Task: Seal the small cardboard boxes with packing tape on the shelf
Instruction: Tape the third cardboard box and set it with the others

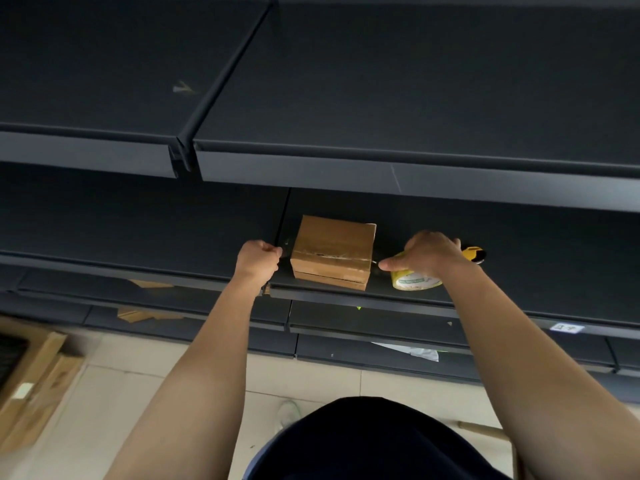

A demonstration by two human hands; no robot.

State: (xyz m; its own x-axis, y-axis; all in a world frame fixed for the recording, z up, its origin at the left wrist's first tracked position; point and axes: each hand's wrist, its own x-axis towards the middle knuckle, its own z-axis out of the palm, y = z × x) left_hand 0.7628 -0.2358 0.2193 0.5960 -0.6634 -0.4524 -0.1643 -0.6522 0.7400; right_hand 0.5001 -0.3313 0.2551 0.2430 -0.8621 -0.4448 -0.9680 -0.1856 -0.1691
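Observation:
A small cardboard box [332,251] sits on the dark shelf [519,271] near its front edge. A strip of clear tape runs across the box's top, stretched out past both sides. My left hand [258,259] is closed on the tape's free end just left of the box. My right hand [427,252] grips the tape roll [414,280], yellowish with a green-printed core, right of the box and touching the shelf. A yellow and black utility knife [474,253] lies on the shelf just behind my right hand.
An upper shelf [381,174] overhangs the box. Lower shelves [346,344] hold cardboard scraps [138,313] and a white paper [412,351]. Flattened cardboard boxes [31,386] lie on the tiled floor at the left. A wooden stick [481,427] lies at the lower right.

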